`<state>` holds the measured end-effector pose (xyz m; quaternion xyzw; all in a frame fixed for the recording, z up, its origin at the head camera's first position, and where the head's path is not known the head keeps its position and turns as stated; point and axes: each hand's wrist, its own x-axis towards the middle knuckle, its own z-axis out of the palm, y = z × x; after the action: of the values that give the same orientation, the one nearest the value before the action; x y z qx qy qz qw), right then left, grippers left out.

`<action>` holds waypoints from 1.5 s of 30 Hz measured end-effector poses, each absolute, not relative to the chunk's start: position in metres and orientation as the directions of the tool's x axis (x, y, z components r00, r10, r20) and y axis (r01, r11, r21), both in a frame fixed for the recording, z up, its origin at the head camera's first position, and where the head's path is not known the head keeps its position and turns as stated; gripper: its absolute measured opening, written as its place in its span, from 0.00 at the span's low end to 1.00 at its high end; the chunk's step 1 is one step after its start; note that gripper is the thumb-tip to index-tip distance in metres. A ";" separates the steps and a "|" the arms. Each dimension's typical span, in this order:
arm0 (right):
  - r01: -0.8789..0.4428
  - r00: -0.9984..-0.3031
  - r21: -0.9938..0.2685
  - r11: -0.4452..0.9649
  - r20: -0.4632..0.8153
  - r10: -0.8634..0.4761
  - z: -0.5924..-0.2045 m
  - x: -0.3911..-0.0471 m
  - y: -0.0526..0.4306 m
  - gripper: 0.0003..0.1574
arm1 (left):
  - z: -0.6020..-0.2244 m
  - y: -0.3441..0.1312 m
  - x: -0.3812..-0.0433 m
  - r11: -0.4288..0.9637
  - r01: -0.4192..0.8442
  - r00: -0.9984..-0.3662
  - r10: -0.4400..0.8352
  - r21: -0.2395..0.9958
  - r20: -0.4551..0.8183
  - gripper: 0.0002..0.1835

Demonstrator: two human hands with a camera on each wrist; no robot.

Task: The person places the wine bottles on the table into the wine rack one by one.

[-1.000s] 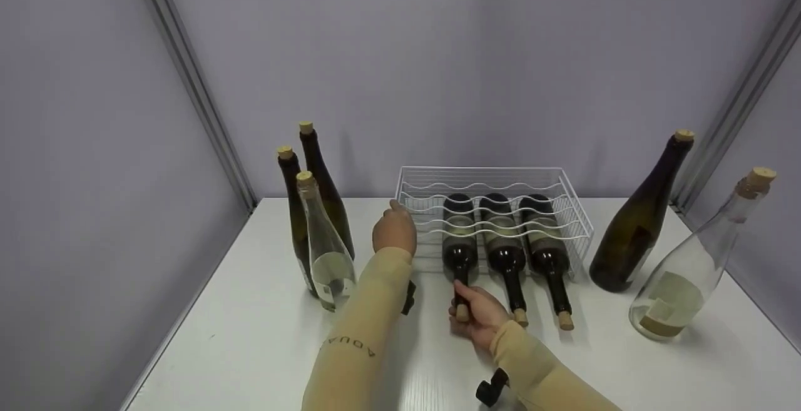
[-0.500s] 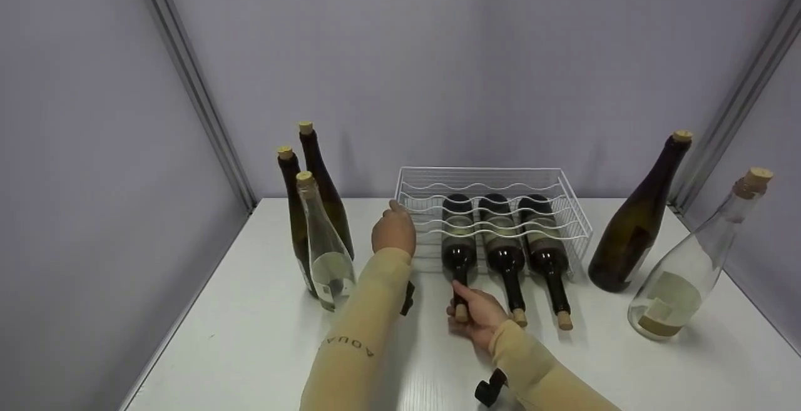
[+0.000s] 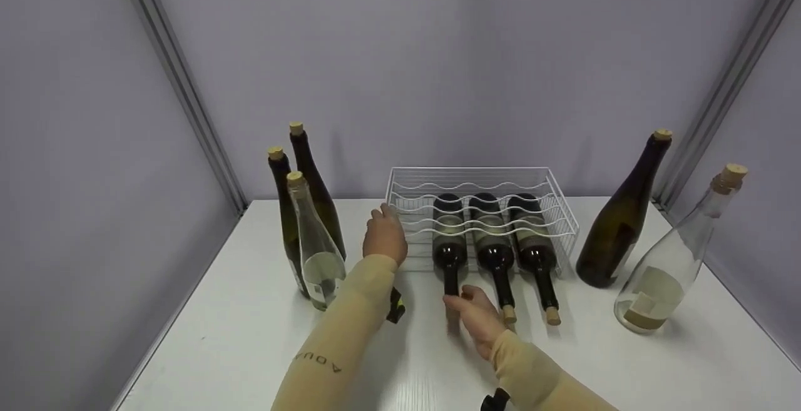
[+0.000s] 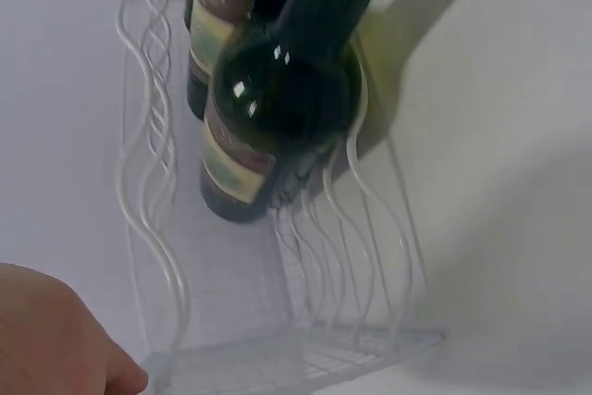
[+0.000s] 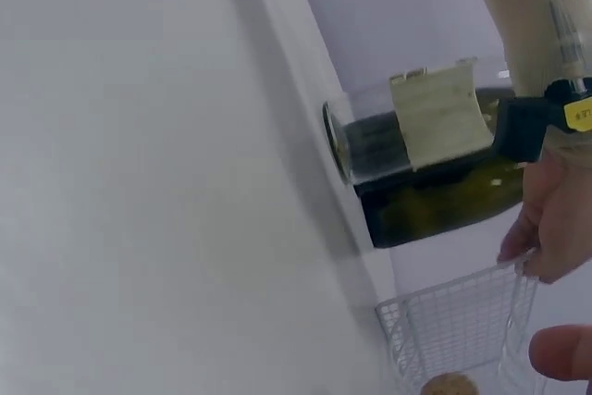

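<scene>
Three bottles (image 3: 495, 253) lie racked, five uprights (image 3: 616, 236) outside; your left hand (image 3: 385, 237) pinches the nine-o'clock rack rim (image 3: 389, 186), right hand (image 3: 482, 317) loose.

Lies on its side as a glossy dark bottle (image 3: 449, 248), pale-labelled, leftmost of three, with neck jutting forward and tip hidden. Stands level around it as a white wire rack (image 3: 469, 167) with wavy top bars.
</scene>
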<state>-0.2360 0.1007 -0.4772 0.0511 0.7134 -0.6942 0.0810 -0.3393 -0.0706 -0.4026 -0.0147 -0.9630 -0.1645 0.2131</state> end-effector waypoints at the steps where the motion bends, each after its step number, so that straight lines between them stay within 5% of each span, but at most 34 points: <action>1: 0.168 -0.985 -0.984 0.061 -0.170 -0.029 -0.474 -0.232 0.100 0.47 | -0.402 -0.071 -0.334 0.946 0.132 -0.892 -0.018 0.298 0.452 0.31; 5: 0.081 -0.997 -0.985 0.151 -0.081 0.005 -0.464 -0.219 0.100 0.42 | -0.395 -0.073 -0.308 0.933 0.296 -0.796 0.123 0.204 0.593 0.32; 12: -0.074 -0.997 -0.989 0.126 0.071 -0.030 -0.446 -0.208 0.106 0.37 | -0.378 -0.095 -0.250 0.816 0.560 -0.604 0.280 0.147 0.746 0.20; 19: -0.107 -0.989 -0.994 0.023 0.104 -0.105 -0.435 -0.214 0.125 0.27 | -0.365 -0.143 -0.211 0.761 0.645 -0.390 0.247 0.072 0.887 0.13; 25: -0.097 -0.986 -0.995 -0.019 0.099 -0.133 -0.435 -0.226 0.143 0.23 | -0.365 -0.192 -0.205 0.780 0.612 -0.265 0.044 0.133 0.963 0.12; 30: -0.094 -0.988 -0.995 -0.024 0.096 -0.122 -0.436 -0.232 0.152 0.21 | -0.382 -0.223 -0.208 0.795 0.532 -0.352 -0.106 0.292 0.930 0.29; 37: -0.071 -0.989 -0.997 -0.035 0.074 -0.125 -0.442 -0.234 0.157 0.23 | -0.421 -0.240 -0.215 0.759 0.390 -0.640 -0.184 0.522 0.746 0.48; 45: -0.058 -0.989 -0.997 -0.042 0.063 -0.130 -0.446 -0.231 0.159 0.23 | -0.449 -0.238 -0.224 0.637 0.229 -0.875 -0.196 0.736 0.443 0.57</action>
<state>-0.2314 0.1587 -0.4456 -0.0681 0.6918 -0.7185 0.0251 -0.2242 -0.2378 -0.4495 -0.0097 -0.8697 -0.4257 0.2497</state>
